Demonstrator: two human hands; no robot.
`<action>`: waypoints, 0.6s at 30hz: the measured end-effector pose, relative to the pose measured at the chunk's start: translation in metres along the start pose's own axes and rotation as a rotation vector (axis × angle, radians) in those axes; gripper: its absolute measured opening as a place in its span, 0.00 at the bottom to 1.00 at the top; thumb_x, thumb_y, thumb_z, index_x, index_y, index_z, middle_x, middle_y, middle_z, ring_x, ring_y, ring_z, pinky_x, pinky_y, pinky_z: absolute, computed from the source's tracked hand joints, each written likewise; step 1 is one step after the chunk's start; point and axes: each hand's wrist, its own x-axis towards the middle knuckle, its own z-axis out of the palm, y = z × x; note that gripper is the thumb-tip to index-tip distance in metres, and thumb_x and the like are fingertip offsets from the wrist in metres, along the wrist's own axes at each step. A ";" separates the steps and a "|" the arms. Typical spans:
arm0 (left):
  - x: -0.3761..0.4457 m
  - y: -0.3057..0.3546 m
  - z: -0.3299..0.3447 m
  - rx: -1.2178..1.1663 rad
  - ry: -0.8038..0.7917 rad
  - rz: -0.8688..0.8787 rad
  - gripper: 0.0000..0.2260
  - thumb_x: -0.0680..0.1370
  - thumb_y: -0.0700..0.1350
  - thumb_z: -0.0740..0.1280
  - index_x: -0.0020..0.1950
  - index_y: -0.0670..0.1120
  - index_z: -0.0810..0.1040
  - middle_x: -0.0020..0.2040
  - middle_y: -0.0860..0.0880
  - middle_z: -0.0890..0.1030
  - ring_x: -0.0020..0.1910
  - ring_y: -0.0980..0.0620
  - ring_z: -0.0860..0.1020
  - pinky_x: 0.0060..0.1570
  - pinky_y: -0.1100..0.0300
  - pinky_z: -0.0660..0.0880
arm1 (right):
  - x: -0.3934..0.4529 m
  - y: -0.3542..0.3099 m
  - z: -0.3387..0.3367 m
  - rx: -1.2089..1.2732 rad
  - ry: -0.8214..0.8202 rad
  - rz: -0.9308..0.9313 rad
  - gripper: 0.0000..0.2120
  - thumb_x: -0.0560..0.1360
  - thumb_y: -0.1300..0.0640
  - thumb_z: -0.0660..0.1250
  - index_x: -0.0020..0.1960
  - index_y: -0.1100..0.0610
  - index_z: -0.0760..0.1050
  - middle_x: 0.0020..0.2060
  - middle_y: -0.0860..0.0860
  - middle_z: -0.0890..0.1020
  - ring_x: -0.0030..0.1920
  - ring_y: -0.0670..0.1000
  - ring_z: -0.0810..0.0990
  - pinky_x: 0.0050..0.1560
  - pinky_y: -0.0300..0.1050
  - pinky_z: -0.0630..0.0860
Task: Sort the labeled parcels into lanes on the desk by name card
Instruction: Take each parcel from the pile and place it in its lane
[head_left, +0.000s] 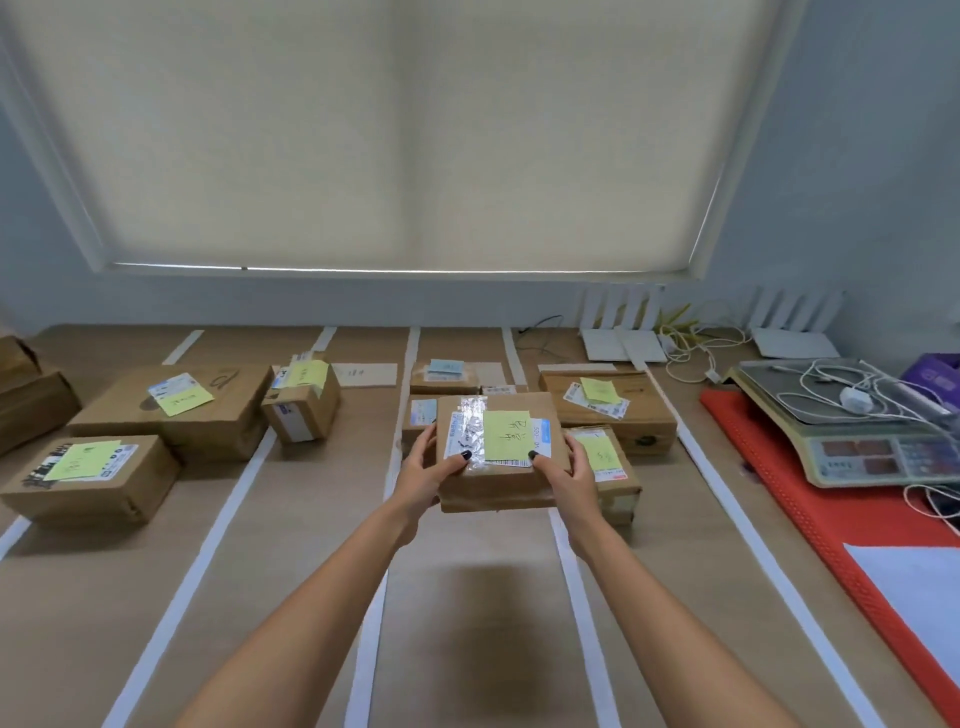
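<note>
A brown cardboard parcel (498, 488) with a green sticky note and a shipping label is held above the desk, over the middle lane. My left hand (423, 475) grips its left side with the thumb on top. My right hand (569, 475) grips its right side the same way. Behind it in that lane lie two flat parcels (441, 376), the far one with a blue note, partly hidden. A name card (363, 374) lies at the far end of the lane to the left.
White tape strips (228, 514) split the brown desk into lanes. Two parcels (613, 410) lie in the right lane, one small box (301, 400) in the centre-left lane, two large boxes (171, 410) at left. A scale (852, 426) with cables sits on a red mat (810, 525) at right.
</note>
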 end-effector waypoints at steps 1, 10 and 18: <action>0.003 -0.002 0.020 -0.002 0.023 0.004 0.31 0.76 0.46 0.68 0.75 0.57 0.57 0.69 0.48 0.68 0.59 0.48 0.72 0.41 0.60 0.74 | 0.008 0.002 -0.018 0.001 -0.014 -0.002 0.26 0.73 0.56 0.69 0.68 0.49 0.65 0.59 0.51 0.75 0.55 0.48 0.76 0.48 0.42 0.76; 0.038 0.006 0.202 0.034 0.090 0.020 0.31 0.76 0.45 0.68 0.75 0.54 0.58 0.70 0.47 0.68 0.62 0.48 0.72 0.53 0.58 0.75 | 0.079 -0.009 -0.192 -0.058 -0.031 0.070 0.30 0.72 0.53 0.70 0.72 0.55 0.63 0.61 0.52 0.76 0.58 0.50 0.75 0.51 0.41 0.71; 0.077 0.014 0.294 0.099 0.029 -0.015 0.32 0.75 0.42 0.69 0.75 0.53 0.58 0.70 0.45 0.67 0.64 0.44 0.72 0.63 0.45 0.72 | 0.127 -0.009 -0.275 -0.116 0.031 0.053 0.27 0.73 0.53 0.69 0.70 0.55 0.67 0.65 0.54 0.72 0.63 0.53 0.73 0.64 0.52 0.71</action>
